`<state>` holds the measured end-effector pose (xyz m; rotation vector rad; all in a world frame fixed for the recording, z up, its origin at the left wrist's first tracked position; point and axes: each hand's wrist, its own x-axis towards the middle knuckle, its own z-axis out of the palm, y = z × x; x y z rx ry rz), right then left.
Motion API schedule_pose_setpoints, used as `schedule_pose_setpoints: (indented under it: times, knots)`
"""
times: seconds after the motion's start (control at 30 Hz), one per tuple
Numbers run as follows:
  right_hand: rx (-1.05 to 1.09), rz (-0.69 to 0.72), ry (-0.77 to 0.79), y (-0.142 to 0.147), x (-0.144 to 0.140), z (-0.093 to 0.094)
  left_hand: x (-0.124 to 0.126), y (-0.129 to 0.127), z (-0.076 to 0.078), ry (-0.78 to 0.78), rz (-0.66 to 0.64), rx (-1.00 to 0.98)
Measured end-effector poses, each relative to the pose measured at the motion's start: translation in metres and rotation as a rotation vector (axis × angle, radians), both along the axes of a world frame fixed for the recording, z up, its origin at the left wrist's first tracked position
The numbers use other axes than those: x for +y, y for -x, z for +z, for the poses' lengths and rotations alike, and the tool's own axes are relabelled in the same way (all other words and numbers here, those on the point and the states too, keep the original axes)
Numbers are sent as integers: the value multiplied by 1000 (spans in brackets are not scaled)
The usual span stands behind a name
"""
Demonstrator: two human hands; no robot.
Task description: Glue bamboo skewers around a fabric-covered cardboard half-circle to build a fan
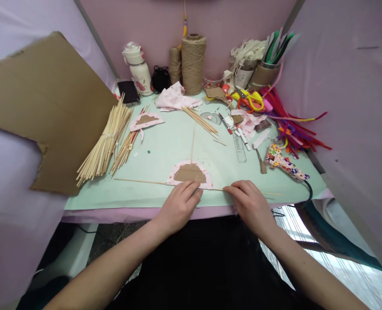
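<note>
Near the table's front edge lies a half-round cardboard piece (188,173) with pink fabric folded over its rim. A long thin wooden stick (142,181) runs along its straight edge and sticks out on both sides. My left hand (181,204) is closed, its fingertips pinching the stick at the piece's lower edge. My right hand (252,206) is closed too, thumb and finger on the same stick, right of the piece. A second thin stick (193,142) points away from the curved edge. Fingertips partly hide the stick.
Left are a bundle of sticks (105,140), another fabric-edged half-round (147,121) and a large cardboard sheet (58,112). Right are a glue gun (286,162), pipe cleaners (302,129), scissors (253,101) and a ruler (240,147). Twine spools (194,64) and a bottle (139,71) stand behind.
</note>
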<state>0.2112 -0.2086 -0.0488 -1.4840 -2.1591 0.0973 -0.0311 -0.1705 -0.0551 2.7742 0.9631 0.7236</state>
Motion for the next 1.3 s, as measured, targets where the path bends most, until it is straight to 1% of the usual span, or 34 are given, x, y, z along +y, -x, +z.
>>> schedule_pose_setpoints:
  times: [0.07,0.23,0.37,0.47,0.6,0.73,0.93,1.03,1.13,1.23,1.3]
  knots:
    - [-38,-7,1,0,-1,-3,-2,-1,-3,10,8,-11]
    - [-60,-40,-19,3,-2,-8,0,1,-3,20,0,5]
    - [-79,11,-17,2,-1,-6,-1,1,-5,30,1,16]
    - [-53,53,-21,0,1,-5,-1,0,-6,31,1,29]
    - [13,49,-34,-2,3,-7,-1,1,-6,12,-4,55]
    - [30,41,-37,-1,4,-9,0,1,-7,-23,-13,59]
    - [-37,60,-37,1,5,-5,1,1,-9,-81,-26,37]
    - [-80,61,-68,2,4,-7,1,0,-9,-85,-20,44]
    - [-7,68,-80,2,2,-11,1,0,-8,-86,-24,47]
    - [89,60,-47,2,2,-13,1,0,-8,-86,-30,40]
    - [90,43,-38,3,2,-12,1,0,-7,-82,-27,36]
